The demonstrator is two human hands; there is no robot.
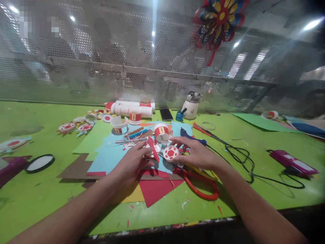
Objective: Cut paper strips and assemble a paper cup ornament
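Well back from the table edge (200, 217), the half-curled left hand (133, 159) pinches red paper (153, 149); the loosely curved right hand (196, 153) holds a round disc (171, 153).

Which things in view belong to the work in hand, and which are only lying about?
Probably in the work:
red-patched white disc by the right hand
red paper piece by the left hand
light-blue paper
blue corded tool

Seemingly not part of it:
phone
bottle
hanging flower decoration
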